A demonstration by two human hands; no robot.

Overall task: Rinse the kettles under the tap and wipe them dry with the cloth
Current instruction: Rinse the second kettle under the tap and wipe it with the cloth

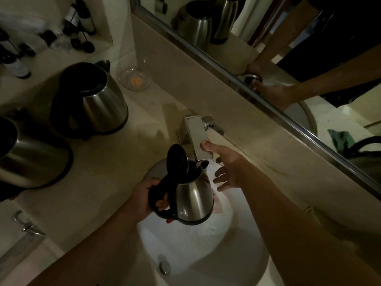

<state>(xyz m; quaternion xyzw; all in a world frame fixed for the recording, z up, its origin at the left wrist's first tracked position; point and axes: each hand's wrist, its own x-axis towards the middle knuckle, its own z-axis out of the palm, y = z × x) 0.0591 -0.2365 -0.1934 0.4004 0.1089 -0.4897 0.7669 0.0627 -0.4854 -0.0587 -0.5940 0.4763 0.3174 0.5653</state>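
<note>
A steel kettle with a black handle and its black lid flipped up hangs over the white sink, its mouth just below the square chrome tap. My left hand grips the kettle's handle. Beside the tap's spout is my right hand, thumb touching the spout, fingers spread loosely and holding nothing. Two more steel kettles stand on the counter: one at the back left, one at the far left edge. A green cloth shows only in the mirror at the right.
A glass dish sits by the wall behind the kettles. Dark bottles fill a wall niche at top left. The mirror runs along the back wall. A chrome handle sticks out below the counter's front edge.
</note>
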